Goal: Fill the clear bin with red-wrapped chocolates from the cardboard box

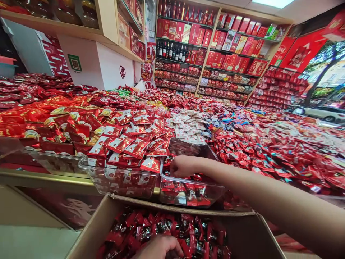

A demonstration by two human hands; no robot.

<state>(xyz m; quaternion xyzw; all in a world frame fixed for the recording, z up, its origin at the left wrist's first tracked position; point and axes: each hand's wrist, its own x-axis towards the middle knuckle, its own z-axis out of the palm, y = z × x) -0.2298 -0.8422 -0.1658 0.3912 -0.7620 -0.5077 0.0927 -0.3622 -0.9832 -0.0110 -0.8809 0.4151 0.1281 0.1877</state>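
Note:
My right hand [183, 166] reaches into a clear plastic bin [188, 178], its fingers curled into a fist. Whatever the fist holds is hidden. Small red-and-black wrapped candies [198, 194] lie low in this bin, below its rim. At the bottom edge, my left hand [161, 248] is down in an open cardboard box [231, 230]. Its fingers bend over the wrapped candies [161, 226] there and close on some of them; the fingertips are partly out of sight.
A second clear bin [121, 183], heaped with red-and-white packets [132, 144], stands just left of the first. Red packets [258, 154] pile up to the right, white packets [188, 124] behind. Shelves [202, 46] with boxes and bottles line the far wall.

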